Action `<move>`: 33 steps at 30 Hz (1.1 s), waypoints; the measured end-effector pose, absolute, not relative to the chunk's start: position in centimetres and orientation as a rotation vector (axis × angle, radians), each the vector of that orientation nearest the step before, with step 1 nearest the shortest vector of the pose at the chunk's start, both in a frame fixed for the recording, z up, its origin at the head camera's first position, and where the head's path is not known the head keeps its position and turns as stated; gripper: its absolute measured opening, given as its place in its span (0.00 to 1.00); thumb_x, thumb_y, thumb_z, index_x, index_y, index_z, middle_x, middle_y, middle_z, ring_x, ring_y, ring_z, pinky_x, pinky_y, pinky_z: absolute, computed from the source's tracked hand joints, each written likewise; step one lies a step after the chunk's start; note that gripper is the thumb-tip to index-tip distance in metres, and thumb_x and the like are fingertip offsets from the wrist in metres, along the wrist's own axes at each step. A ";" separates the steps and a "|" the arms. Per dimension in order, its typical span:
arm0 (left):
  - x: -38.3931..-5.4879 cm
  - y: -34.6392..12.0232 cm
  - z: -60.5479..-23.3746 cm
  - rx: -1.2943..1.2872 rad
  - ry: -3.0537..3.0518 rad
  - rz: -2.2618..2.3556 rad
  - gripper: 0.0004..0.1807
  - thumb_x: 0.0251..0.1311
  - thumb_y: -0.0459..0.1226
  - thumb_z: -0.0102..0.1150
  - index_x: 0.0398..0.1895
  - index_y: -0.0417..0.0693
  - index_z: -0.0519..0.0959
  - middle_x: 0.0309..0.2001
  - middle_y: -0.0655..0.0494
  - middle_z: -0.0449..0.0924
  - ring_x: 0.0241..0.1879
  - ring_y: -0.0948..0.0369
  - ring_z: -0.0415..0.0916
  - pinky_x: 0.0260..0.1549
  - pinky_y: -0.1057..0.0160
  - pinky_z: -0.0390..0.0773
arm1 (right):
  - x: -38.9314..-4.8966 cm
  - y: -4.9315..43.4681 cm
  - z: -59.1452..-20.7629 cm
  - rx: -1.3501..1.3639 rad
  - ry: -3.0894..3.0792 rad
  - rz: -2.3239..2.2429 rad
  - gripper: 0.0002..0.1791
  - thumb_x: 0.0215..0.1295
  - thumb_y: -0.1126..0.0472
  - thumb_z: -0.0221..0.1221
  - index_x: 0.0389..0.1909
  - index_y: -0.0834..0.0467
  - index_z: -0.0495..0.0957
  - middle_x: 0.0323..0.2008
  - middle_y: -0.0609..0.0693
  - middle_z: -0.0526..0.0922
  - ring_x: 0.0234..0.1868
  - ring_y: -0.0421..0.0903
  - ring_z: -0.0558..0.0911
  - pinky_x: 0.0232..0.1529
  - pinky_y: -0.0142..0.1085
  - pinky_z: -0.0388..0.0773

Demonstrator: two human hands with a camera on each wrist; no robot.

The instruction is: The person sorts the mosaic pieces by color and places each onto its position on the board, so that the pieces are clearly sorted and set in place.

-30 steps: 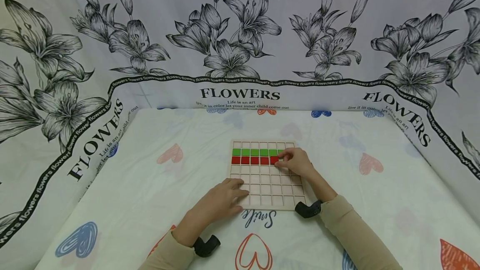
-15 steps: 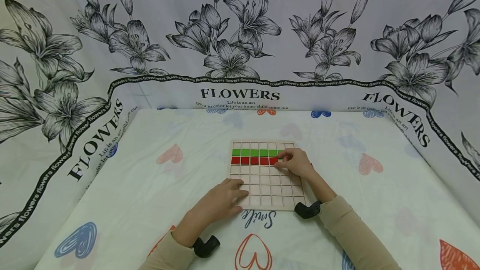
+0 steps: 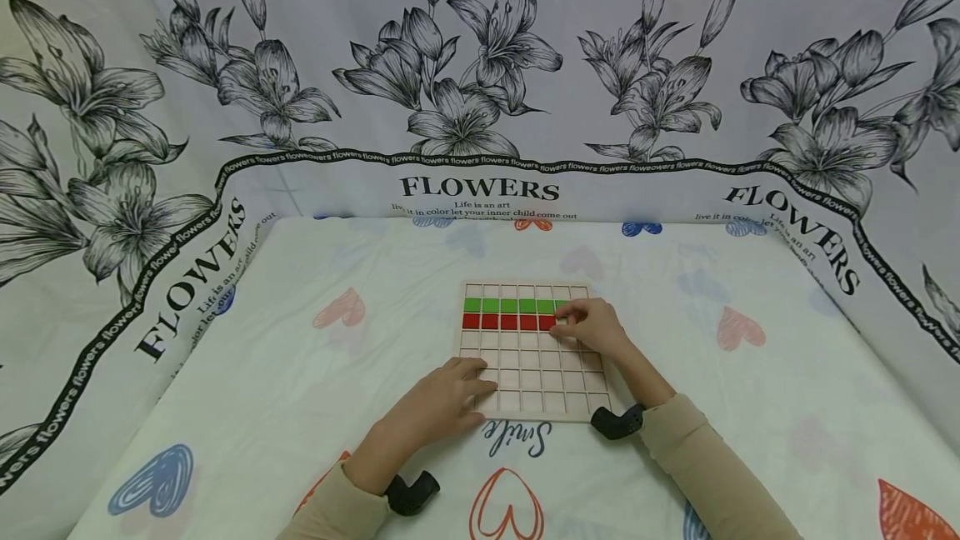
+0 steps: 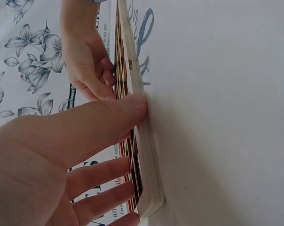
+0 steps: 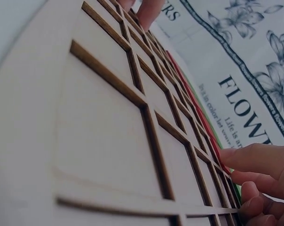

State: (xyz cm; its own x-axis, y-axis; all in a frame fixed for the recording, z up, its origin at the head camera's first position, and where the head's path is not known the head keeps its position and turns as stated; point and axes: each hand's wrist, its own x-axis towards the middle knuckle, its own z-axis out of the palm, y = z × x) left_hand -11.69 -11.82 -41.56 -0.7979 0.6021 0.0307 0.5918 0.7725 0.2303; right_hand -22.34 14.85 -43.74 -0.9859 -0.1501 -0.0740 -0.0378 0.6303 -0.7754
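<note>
A light wooden grid board (image 3: pixel 531 380) lies on the cloth. It has a row of green square tiles (image 3: pixel 510 305) near the far side and a row of red square tiles (image 3: pixel 500 321) just below. My right hand (image 3: pixel 596 325) is over the board's right part. Its thumb and index finger pinch at the right end of the red row; in the right wrist view, the thumb (image 5: pixel 250 157) touches red tile. My left hand (image 3: pixel 438 402) rests on the board's near left corner, fingers laid over the cells. Its thumb (image 4: pixel 118 110) presses the board's edge in the left wrist view.
A white cloth with printed hearts (image 3: pixel 742 328) covers the surface. Behind it hangs a curtain with black lily prints (image 3: pixel 465 119) and a dark border. Black devices (image 3: pixel 412 492) sit at both wrists.
Almost nothing differs. Both hands and the board stay in place, with only a tiny shift of the right hand.
</note>
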 end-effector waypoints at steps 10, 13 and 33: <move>-11.6 -11.8 -41.5 0.981 2.920 0.353 0.22 0.54 0.44 0.68 0.53 0.52 0.82 0.61 0.48 0.76 0.62 0.51 0.72 0.59 0.52 0.77 | -22.3 15.0 -43.9 -0.186 2.736 -1.293 0.13 0.56 0.62 0.67 0.41 0.64 0.84 0.20 0.46 0.71 0.27 0.42 0.69 0.26 0.29 0.64; -11.6 -11.8 -41.5 0.980 2.920 0.354 0.22 0.54 0.44 0.68 0.53 0.52 0.82 0.61 0.49 0.76 0.62 0.51 0.72 0.58 0.52 0.78 | -22.3 15.0 -43.9 -0.190 2.741 -1.291 0.13 0.56 0.62 0.67 0.40 0.64 0.84 0.20 0.46 0.71 0.26 0.42 0.69 0.25 0.29 0.64; -11.6 -11.8 -41.6 0.981 2.922 0.357 0.22 0.54 0.44 0.68 0.53 0.52 0.81 0.61 0.49 0.76 0.62 0.52 0.72 0.59 0.53 0.77 | -21.4 16.6 -43.6 -0.222 2.706 -1.318 0.13 0.58 0.61 0.66 0.41 0.63 0.83 0.23 0.47 0.74 0.26 0.43 0.69 0.25 0.28 0.66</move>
